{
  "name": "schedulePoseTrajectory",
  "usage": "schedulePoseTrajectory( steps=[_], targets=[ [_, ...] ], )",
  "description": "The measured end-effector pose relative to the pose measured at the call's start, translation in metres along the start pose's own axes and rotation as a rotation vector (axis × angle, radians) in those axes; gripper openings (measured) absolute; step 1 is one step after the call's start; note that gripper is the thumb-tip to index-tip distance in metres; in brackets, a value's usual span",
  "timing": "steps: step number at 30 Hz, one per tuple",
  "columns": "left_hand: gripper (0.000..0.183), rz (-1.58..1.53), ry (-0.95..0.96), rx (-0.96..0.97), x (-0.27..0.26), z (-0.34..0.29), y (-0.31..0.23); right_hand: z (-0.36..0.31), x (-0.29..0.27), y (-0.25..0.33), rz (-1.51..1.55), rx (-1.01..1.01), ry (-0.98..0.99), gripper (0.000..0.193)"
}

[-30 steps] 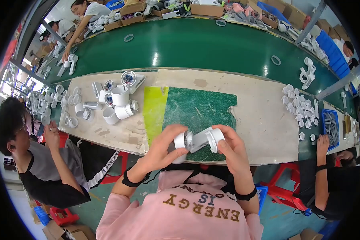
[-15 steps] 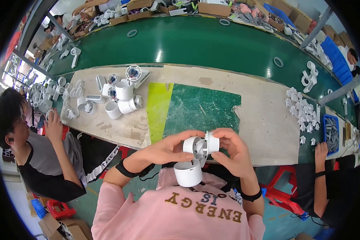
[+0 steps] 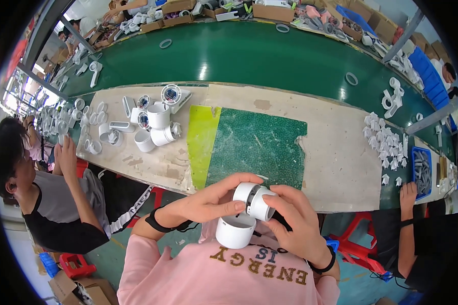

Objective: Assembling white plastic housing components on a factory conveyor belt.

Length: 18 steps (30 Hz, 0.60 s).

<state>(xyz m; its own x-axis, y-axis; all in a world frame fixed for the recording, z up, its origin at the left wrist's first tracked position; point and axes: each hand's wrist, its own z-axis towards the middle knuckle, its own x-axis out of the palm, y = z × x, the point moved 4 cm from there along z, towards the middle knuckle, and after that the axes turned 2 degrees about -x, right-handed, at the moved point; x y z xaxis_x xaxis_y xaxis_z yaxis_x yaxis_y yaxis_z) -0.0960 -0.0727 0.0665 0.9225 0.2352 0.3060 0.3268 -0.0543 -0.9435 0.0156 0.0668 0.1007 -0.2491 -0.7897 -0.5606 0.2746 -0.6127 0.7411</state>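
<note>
My left hand (image 3: 220, 201) grips a white round housing (image 3: 243, 194), with the thumb across its near side. Fingers of my right hand (image 3: 297, 218) are wrapped round a white round cap (image 3: 261, 204), which is tilted against the housing. A dark narrow gap shows between the two parts; whether they are locked together I cannot tell. Just below hangs an open white cup-shaped shell (image 3: 236, 232), close to my pink shirt. How this shell joins the parts above is hidden by my fingers.
A green mat (image 3: 257, 147) lies ahead. White housings and fan parts (image 3: 158, 117) stand to the left; white fan blades (image 3: 379, 137) are heaped right, beside a blue bin (image 3: 421, 173). Beyond runs a green conveyor (image 3: 239, 56) with grey rings. People sit either side.
The cap has been brought against the housing, covering the white blades between them. Both hands and parts have come slightly nearer to me. Grey rings on the conveyor have shifted slightly left.
</note>
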Motion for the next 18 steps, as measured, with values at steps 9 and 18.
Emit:
schedulePoseTrajectory(
  steps=[9, 18],
  targets=[
    [0.05, 0.019, 0.016, -0.036, 0.006, -0.004, -0.003, -0.001, -0.006, 0.005, 0.106, 0.031, -0.069, 0.055],
    [0.051, 0.037, 0.033, -0.009, 0.013, -0.008, -0.008, 0.0, -0.006, 0.008, 0.127, 0.019, -0.057, 0.056]
  ],
)
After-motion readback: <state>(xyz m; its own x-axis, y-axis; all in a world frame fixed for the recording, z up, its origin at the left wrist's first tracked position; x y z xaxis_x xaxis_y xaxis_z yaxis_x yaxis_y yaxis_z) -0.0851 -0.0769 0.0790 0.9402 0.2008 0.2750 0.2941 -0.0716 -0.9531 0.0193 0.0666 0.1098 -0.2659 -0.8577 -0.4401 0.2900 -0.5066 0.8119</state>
